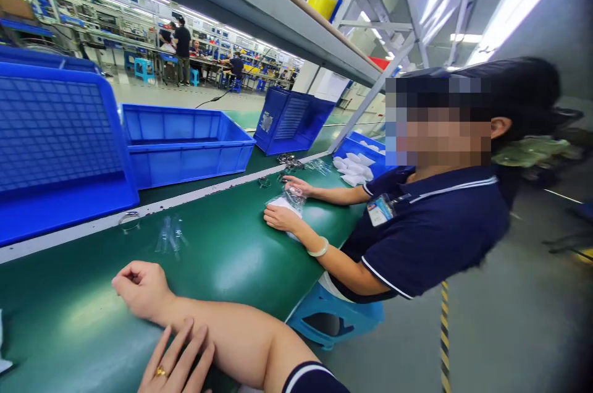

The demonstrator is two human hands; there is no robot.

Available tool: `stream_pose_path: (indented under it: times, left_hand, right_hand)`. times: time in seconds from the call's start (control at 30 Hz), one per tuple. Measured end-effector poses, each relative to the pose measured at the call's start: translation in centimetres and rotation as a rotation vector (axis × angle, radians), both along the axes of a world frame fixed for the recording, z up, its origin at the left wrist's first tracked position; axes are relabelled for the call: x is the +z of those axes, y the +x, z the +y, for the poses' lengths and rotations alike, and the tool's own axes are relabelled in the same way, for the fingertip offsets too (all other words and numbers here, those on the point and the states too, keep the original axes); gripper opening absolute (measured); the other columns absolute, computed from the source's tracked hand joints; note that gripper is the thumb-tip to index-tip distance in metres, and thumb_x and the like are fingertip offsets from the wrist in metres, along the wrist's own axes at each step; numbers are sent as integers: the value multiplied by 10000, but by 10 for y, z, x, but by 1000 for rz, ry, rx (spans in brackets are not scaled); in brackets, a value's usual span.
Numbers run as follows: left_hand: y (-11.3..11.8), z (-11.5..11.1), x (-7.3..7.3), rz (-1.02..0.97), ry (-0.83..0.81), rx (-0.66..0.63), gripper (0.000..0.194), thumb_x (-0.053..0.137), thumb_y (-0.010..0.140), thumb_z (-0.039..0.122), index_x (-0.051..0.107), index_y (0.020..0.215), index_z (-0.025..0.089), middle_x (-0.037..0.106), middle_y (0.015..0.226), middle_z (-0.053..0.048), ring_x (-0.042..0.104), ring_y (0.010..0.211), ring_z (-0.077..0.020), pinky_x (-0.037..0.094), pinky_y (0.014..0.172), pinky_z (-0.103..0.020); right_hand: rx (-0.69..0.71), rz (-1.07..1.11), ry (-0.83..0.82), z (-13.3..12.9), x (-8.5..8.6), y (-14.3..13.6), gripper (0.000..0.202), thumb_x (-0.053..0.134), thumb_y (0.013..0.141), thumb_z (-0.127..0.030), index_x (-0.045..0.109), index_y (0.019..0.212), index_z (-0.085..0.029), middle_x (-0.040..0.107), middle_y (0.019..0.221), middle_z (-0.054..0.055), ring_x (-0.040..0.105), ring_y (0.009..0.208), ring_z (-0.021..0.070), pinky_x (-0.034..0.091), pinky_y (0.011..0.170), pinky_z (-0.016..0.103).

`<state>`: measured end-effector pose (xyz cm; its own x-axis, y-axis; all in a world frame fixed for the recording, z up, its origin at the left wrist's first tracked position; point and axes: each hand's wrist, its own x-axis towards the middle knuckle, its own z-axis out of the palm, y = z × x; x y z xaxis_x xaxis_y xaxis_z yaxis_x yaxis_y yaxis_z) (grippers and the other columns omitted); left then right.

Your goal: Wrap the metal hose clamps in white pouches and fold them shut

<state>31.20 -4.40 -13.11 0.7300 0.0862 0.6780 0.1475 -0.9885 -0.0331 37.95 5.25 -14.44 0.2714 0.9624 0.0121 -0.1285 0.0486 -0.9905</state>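
The left hand (173,362), with a gold ring (160,372), lies flat on the right forearm, its fingers stretched and a little spread; it holds nothing. The right hand (139,287) rests on the green table (231,257), its fingers curled loosely into a half fist, holding nothing. Just beyond it lie clear plastic bags (170,235) and a metal ring (129,220), flat on the mat, apart from the hand. Further right, a co-worker's hands (287,207) press a clear bag. Behind stand blue bins (185,146).
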Motion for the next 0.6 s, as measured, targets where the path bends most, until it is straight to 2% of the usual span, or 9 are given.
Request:
stream_pose_path:
  times: [0.1, 0.23, 0.33, 0.43, 0.53, 0.6]
  left_hand:
    - [-1, -7, -6, -9, -36, 40, 286, 545, 801, 278, 645, 1053, 186, 648, 1112, -48, 462, 1202, -206, 181, 1127, -373]
    - [-4, -12, -13, 4, -49, 144, 326, 551, 780, 342, 632, 1055, 186, 599, 1182, -74, 356, 1282, -288, 185, 1113, -451]
    - [-7, -13, -7, 73, -9, 127, 356, 571, 741, 262, 617, 1083, 174, 582, 1203, -79, 371, 1269, -306, 222, 1098, -470]
    - [-10, -13, 1, 121, 32, 56, 377, 563, 729, 197, 604, 1102, 169, 597, 1181, -68, 436, 1222, -259, 254, 1098, -438]
    - [-11, -12, 7, 116, -5, 43, 358, 556, 737, 183, 606, 1091, 159, 606, 1164, -71, 460, 1197, -226, 255, 1106, -412]
    - [-11, -12, 9, 130, -28, 60, 368, 559, 729, 168, 606, 1093, 151, 599, 1172, -82, 438, 1217, -246, 283, 1094, -419]
  right_hand:
    - [10, -15, 25, -2, 1, 0, 95, 551, 695, -221, 579, 631, -156, 478, 526, -57, 399, 463, 55, 313, 436, 157]
    - [26, -31, 15, -6, 5, 0, 122, 539, 712, -236, 559, 625, -152, 442, 496, -64, 381, 454, 52, 293, 426, 158]
    - [20, -42, 2, -8, 7, 0, 142, 531, 716, -251, 542, 612, -156, 426, 478, -66, 365, 432, 52, 282, 414, 164]
    - [15, -68, -4, -9, 6, -1, 156, 526, 715, -266, 532, 600, -161, 432, 474, -63, 371, 427, 54, 291, 420, 169]
    - [14, -85, -5, -9, 4, -1, 154, 521, 716, -269, 533, 603, -164, 446, 483, -59, 385, 435, 57, 305, 434, 173]
    - [18, -86, -7, -9, 3, -1, 144, 518, 718, -260, 534, 611, -165, 456, 490, -58, 393, 439, 58, 313, 443, 174]
